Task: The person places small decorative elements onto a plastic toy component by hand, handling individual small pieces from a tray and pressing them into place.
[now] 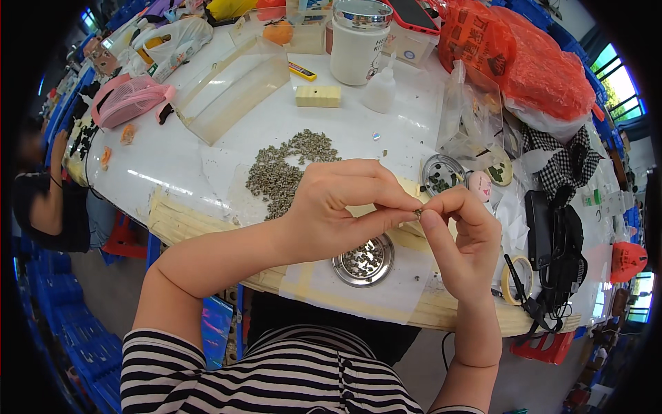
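On the glossy white table (241, 131) lies a loose grey-brown heap of small pieces (276, 174), while near the table's front edge the bare left hand (338, 199) and bare right hand (467, 238) — a round silver metal dish (390, 265) set there, seemingly for easy reach — both pinch one tiny brownish piece (418, 214), likely to steady it.

Tiny piece (418, 213) between left-hand fingers (386, 194) and right-hand fingers (443, 241), over the table (410, 134). Near edge: round dish (363, 283) on paper sheet (386, 305), small bits (365, 261) inside. Heap of parts (265, 181) left of and beyond dish. Behind heap: block (318, 96); squeeze bottle (379, 91) right of it, lidded container (357, 48) farther back. Tray (238, 86) left of block; mesh pouch (134, 101) farther left. Tape roll (506, 283) right of right-hand fingers, near edge.
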Action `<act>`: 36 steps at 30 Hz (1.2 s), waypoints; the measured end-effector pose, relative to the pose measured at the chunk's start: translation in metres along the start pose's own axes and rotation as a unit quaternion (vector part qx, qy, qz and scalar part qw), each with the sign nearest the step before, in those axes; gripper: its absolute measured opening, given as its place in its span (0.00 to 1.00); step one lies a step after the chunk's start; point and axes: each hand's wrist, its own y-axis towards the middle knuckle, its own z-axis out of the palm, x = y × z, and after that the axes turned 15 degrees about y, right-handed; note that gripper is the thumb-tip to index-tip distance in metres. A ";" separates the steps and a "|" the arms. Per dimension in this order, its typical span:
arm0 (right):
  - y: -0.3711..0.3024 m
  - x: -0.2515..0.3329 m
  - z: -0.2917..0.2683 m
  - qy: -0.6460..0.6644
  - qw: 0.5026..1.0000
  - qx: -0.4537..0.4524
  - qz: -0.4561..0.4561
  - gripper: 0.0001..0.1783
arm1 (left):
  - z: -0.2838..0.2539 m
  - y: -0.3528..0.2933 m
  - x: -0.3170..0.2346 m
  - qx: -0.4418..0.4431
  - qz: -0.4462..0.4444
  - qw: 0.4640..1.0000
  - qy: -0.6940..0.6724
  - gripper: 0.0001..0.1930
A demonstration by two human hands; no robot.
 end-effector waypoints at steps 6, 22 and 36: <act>0.001 -0.002 -0.002 0.034 0.998 -0.011 0.047 0.04 | 0.001 -0.002 0.003 0.014 -0.046 0.996 -0.081 0.11; 0.015 0.014 -0.051 -0.210 0.964 0.158 0.035 0.13 | 0.007 0.000 0.001 0.013 -0.041 0.999 0.006 0.09; 0.014 0.011 -0.041 -0.243 0.965 0.097 0.033 0.07 | 0.008 -0.002 0.001 0.000 -0.033 0.999 0.034 0.09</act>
